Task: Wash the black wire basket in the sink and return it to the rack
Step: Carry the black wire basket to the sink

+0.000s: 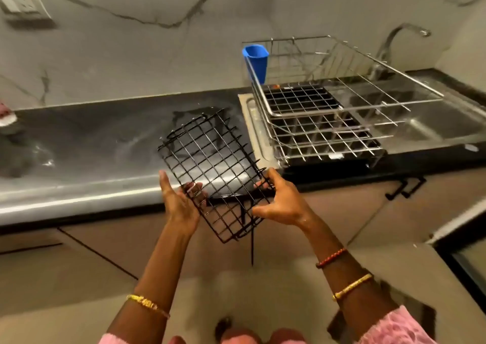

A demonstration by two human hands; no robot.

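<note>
Beyond both hands, wet dark countertop point(105, 138). Up and right of the right hand, steel dish rack point(326, 112) beside the sink point(434, 123). Between the hands, black wire basket point(210, 170) held in the air, tilted, long axis running from near-right to far-left. Left hand point(181, 199) with fingers curled through its near-left wires; right hand point(281, 201) gripping its near-right edge.

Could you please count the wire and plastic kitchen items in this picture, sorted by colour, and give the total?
Black: 1, the black wire basket, held between the left hand and the right hand
Silver: 1, the metal dish rack beside the sink
Blue: 1, the plastic cup hung on the rack's corner
Total: 3
</note>
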